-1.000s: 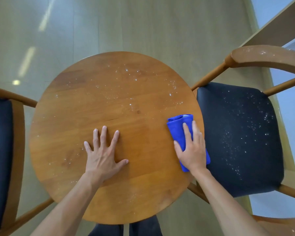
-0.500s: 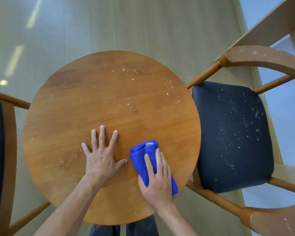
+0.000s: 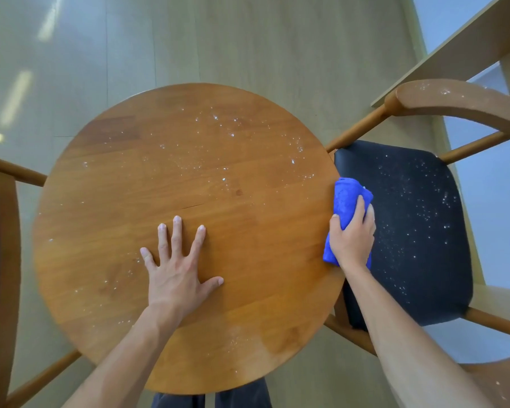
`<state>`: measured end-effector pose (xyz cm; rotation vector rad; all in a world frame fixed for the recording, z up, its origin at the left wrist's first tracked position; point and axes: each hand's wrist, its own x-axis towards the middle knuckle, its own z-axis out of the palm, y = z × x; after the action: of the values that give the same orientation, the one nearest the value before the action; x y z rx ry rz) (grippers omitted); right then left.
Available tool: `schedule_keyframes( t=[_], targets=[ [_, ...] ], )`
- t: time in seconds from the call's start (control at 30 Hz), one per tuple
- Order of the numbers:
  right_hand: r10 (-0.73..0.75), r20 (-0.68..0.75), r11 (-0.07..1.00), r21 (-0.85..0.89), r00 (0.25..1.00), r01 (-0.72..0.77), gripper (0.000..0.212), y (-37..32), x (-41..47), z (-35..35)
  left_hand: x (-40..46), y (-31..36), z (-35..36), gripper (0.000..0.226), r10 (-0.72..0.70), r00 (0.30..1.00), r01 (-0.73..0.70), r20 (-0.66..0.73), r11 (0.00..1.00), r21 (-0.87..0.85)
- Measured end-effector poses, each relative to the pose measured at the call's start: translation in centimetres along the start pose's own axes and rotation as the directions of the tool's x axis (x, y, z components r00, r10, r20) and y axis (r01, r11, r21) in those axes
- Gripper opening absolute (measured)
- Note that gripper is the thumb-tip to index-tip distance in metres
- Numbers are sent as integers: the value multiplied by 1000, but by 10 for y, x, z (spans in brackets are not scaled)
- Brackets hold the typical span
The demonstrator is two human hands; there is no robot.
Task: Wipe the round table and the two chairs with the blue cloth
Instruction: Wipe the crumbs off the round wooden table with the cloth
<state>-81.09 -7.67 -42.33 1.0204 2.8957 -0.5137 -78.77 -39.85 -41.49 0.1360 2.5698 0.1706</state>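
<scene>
A pale wooden floor (image 3: 248, 39) fills the view from above, and on it stands the round wooden table (image 3: 165, 172), its top dotted with white specks, thickest on the far right part and thinner near the left and near edges. To the right of the table is a chair (image 3: 418, 231) with a black seat scattered with white crumbs and a curved wooden armrest that also carries a few specks; its seat front lies just beside the table's right edge. At the left border a second chair (image 3: 0, 260) shows only a strip of black seat and its wooden frame. The left hand (image 3: 177, 266) lies flat on the table top near the middle, fingers straight and spread, palm down. The right hand (image 3: 352, 237) is at the table's right edge, fingers curled round the blue cloth (image 3: 346, 198), which is bunched and pressed against the rim, hanging partly over the gap toward the right chair's seat. Dark trouser legs (image 3: 209, 399) show at the bottom edge below the table
</scene>
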Motion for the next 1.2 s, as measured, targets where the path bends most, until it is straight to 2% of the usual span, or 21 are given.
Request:
schedule_keyframes(
  t=[0.07, 0.17, 0.3, 0.37, 0.43, 0.47, 0.5, 0.53, 0.57, 0.67, 0.7, 0.8, 0.87, 0.9, 0.97, 1.07, 1.13, 1.2],
  targets=[
    [38, -24, 999, -32, 999, -39, 66, -8, -14, 2, -1, 0, -1, 107, 4, 1000, -4, 10, 1000, -1],
    [-99, -64, 991, -100, 993, 92, 64, -24, -75, 12, -2, 0, -4, 106, 6, 1000, -5, 14, 1000, -22],
    [-313, 81, 944, -83, 946, 320, 68, -41, -187, 38, -2, 2, -6, 106, -5, 1000, 5, 22, 1000, -27],
    [-501, 183, 852, -68, 846, 520, 72, -31, -224, 43, -2, 2, -5, 105, -6, 1000, 6, 22, 1000, -30],
    [-715, 258, 673, 6, 650, 739, 75, -5, -225, 36, -2, 2, -4, 106, -5, 1000, 5, 15, 1000, -26],
    [-787, 288, 581, 48, 546, 812, 75, 8, -213, 30, -2, 2, -4, 107, -3, 1000, 3, 11, 1000, -22],
    [-823, 308, 519, 69, 477, 852, 76, 19, -195, 23, -2, 2, -3, 108, 0, 1000, 0, 8, 1000, -20],
    [-825, 310, 512, 60, 472, 857, 77, 25, -173, 16, -1, 2, -3, 108, 2, 1000, -2, 8, 1000, -15],
    [-798, 292, 560, 34, 527, 828, 76, 28, -148, 10, -1, 1, -2, 108, 4, 1000, -4, 8, 1000, -8],
    [-561, 126, 817, -75, 818, 572, 64, 18, -75, 1, 0, 0, 0, 108, 6, 1000, -6, 5, 1000, 0],
    [-459, 79, 880, -99, 885, 465, 61, 12, -55, 0, 0, 0, 1, 108, 8, 1000, -8, 3, 1000, -2],
    [-211, 6, 971, -110, 977, 210, 63, -8, -17, 2, 0, 0, 2, 108, 11, 1000, -11, 2, 1000, 8],
    [-138, -35, 983, -125, 990, 133, 63, -20, -25, 9, 0, 0, 2, 108, 12, 1000, -12, 10, 1000, 28],
    [-148, -50, 982, -128, 988, 141, 62, -25, -39, 12, 0, 0, 2, 108, 14, 1000, -14, 11, 999, 34],
    [-248, -47, 962, -127, 968, 241, 64, -32, -84, 21, 0, -1, 2, 108, 15, 1000, -15, 5, 999, 34],
    [-369, 97, 921, -98, 924, 378, 70, -30, -185, 39, -1, 0, -1, 107, 14, 1000, -14, 17, 1000, 19],
    [-450, 167, 885, -48, 878, 463, 75, -19, -249, 45, -2, 1, -2, 107, 15, 1000, -16, 20, 999, 36],
    [-570, 194, 814, 0, 798, 581, 77, 0, -274, 44, -2, 1, -3, 107, 19, 1000, -19, 19, 999, 34]
  ],
)
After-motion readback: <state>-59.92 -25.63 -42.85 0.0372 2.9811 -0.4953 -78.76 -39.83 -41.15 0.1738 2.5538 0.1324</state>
